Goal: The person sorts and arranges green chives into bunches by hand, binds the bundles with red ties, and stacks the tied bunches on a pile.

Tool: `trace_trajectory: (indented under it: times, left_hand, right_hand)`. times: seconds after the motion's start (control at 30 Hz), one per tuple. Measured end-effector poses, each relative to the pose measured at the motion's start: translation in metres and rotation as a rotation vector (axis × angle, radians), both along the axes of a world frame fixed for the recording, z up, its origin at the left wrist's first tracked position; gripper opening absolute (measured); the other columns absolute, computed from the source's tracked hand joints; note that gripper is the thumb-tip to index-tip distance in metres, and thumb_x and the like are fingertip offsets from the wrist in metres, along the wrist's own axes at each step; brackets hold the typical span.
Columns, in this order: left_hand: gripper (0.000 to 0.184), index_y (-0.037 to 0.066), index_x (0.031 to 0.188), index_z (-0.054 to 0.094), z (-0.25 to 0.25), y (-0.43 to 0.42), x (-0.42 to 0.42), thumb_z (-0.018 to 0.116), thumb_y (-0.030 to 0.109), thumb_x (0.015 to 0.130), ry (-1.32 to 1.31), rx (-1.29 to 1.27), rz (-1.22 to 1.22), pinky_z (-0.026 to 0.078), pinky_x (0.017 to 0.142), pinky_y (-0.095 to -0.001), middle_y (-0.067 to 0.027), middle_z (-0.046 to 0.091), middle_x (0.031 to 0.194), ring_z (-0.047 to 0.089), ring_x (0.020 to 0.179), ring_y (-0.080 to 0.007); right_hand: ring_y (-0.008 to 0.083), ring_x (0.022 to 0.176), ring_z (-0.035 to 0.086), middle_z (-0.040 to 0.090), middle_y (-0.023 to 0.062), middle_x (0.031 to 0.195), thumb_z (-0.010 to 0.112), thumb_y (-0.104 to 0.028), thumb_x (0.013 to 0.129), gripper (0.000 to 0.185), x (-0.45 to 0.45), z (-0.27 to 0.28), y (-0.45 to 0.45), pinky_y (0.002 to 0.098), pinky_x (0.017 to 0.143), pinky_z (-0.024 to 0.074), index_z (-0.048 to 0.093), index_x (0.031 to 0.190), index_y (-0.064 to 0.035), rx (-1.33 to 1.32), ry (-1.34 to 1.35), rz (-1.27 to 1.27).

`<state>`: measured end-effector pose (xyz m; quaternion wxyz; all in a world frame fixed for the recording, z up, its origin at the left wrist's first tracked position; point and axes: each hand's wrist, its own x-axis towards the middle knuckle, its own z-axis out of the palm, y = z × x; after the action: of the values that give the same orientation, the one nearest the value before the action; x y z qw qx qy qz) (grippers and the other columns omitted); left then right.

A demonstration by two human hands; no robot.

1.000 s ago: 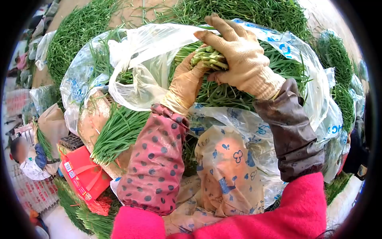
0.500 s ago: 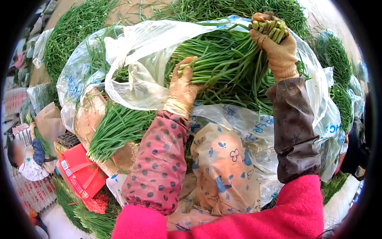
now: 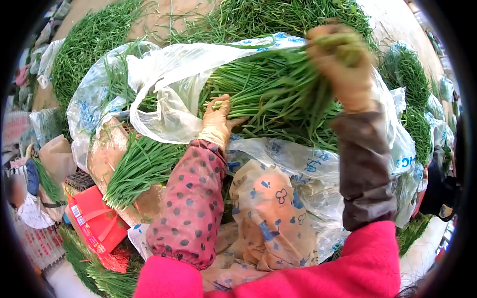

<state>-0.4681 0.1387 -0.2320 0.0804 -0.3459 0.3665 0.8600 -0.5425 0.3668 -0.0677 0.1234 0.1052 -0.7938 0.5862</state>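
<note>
A bunch of green chives lies across the open mouth of a clear plastic bag. My right hand, in a tan glove and blurred by motion, is closed round the chives' thick pale ends at the upper right. From there the long leaves hang down to the left. On the left side, my gloved left hand curls its fingers round the near left end of the chives. Some of its fingers are hidden behind the leaves. More chives show under the bunch, inside the bag.
A smaller bundle of chives rests on a board left of my left arm. Near it sits a red gift bag. Loose heaps of greens surround the bag. Another person is at the far left.
My right hand has swung slightly and blurs, still holding the bunch. My left hand has moved a little down and left in view. The whole view has shifted slightly.
</note>
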Motion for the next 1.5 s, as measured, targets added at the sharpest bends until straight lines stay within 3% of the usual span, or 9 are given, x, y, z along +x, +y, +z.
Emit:
trace_trajectory:
  times: [0.17, 0.33, 0.4, 0.53, 0.7, 0.77, 0.93, 1.33, 1.5]
  left_hand:
    - [0.026, 0.011, 0.116, 0.052, -0.018, -0.001, -0.007, 0.055, -0.001, 0.092, -0.071, 0.002, 0.008, 0.054, 0.082, -0.0643, -0.0153, 0.049, 0.116, 0.055, 0.104, -0.0367]
    - [0.033, 0.008, 0.124, 0.046, -0.009, -0.014, -0.012, 0.057, 0.006, 0.093, -0.154, 0.019, -0.080, 0.054, 0.084, -0.0630, -0.0172, 0.051, 0.121, 0.053, 0.110, -0.0375]
    - [0.049, 0.005, 0.133, 0.041, 0.049, -0.005, -0.003, 0.063, 0.010, 0.089, -0.214, -0.293, -0.142, 0.051, 0.093, -0.0565, -0.0169, 0.050, 0.129, 0.053, 0.114, -0.0346]
    - [0.064, 0.000, 0.134, 0.042, 0.089, -0.016, 0.053, 0.074, 0.013, 0.080, 0.419, -1.440, -0.232, 0.042, 0.100, -0.0324, -0.0150, 0.053, 0.126, 0.053, 0.114, -0.0279]
    - [0.071, 0.004, 0.139, 0.041, 0.169, 0.012, 0.125, 0.076, 0.012, 0.077, 0.423, -0.234, -0.883, 0.032, 0.108, -0.0358, -0.0157, 0.048, 0.135, 0.043, 0.127, -0.0254]
    - [0.085, 0.008, 0.147, 0.028, 0.188, 0.026, 0.137, 0.077, 0.014, 0.078, 0.572, -0.020, -0.968, 0.032, 0.109, -0.0361, -0.0135, 0.039, 0.142, 0.037, 0.132, -0.0219]
    - [0.104, 0.005, 0.152, 0.007, 0.257, 0.048, 0.145, 0.076, 0.033, 0.080, 0.946, 0.289, -0.517, 0.027, 0.111, -0.0363, -0.0090, 0.032, 0.150, 0.029, 0.138, -0.0183]
    - [0.045, 0.000, 0.122, 0.055, 0.237, -0.069, 0.201, 0.063, 0.031, 0.090, 0.609, 0.503, 0.446, 0.048, 0.095, -0.0407, -0.0122, 0.063, 0.114, 0.060, 0.103, -0.0264]
    - [0.044, -0.002, 0.121, 0.057, 0.199, -0.122, 0.246, 0.064, 0.024, 0.086, 0.671, 0.307, 0.374, 0.052, 0.086, -0.0393, -0.0117, 0.066, 0.104, 0.063, 0.093, -0.0253]
  right_hand:
    - [0.0200, 0.109, 0.060, 0.061, 0.0119, 0.121, 0.065, -0.010, 0.086, 0.035, -0.020, 0.109, 0.117, 0.0301, 0.098, 0.0450, 0.062, 0.119, 0.0013, -0.197, 0.300, -0.094]
    - [0.0201, 0.078, 0.063, 0.062, 0.0074, 0.090, 0.063, -0.020, 0.088, 0.021, -0.024, 0.196, 0.109, 0.0332, 0.070, 0.0525, 0.061, 0.101, -0.0045, -0.198, 0.687, 0.029]
    - [0.0199, 0.069, 0.063, 0.062, 0.0064, 0.080, 0.063, -0.025, 0.089, 0.019, -0.030, 0.213, 0.106, 0.0341, 0.062, 0.0539, 0.061, 0.095, -0.0070, -0.282, 0.824, 0.102]
    - [0.0213, 0.101, 0.064, 0.065, 0.0090, 0.117, 0.062, -0.007, 0.088, 0.033, -0.043, 0.211, 0.105, 0.0315, 0.087, 0.0524, 0.062, 0.120, 0.0014, -0.296, 0.228, -0.893]
    - [0.0168, 0.084, 0.062, 0.063, 0.0063, 0.095, 0.064, -0.015, 0.087, 0.023, -0.010, 0.211, 0.047, 0.0308, 0.069, 0.0527, 0.058, 0.106, -0.0030, -0.492, 0.458, -0.190]
    - [0.0197, 0.088, 0.063, 0.064, 0.0091, 0.098, 0.069, -0.010, 0.082, 0.032, 0.015, 0.225, -0.005, 0.0311, 0.074, 0.0538, 0.058, 0.111, -0.0010, -0.571, 0.485, -0.415]
    - [0.0152, 0.094, 0.060, 0.061, 0.0080, 0.102, 0.075, -0.007, 0.079, 0.032, 0.094, 0.204, -0.103, 0.0282, 0.080, 0.0521, 0.056, 0.104, -0.0032, -1.067, 0.368, -0.036]
    - [0.0133, 0.101, 0.054, 0.055, -0.0010, 0.105, 0.071, -0.002, 0.080, 0.046, 0.265, 0.078, -0.185, 0.0353, 0.098, 0.0433, 0.049, 0.120, -0.0097, -1.269, -0.204, 0.419]
    - [0.0249, 0.131, 0.042, 0.044, 0.0104, 0.143, 0.086, -0.036, 0.067, 0.093, 0.276, 0.055, -0.139, 0.0351, 0.107, 0.0351, 0.039, 0.140, -0.0026, -0.571, -0.564, 0.901]
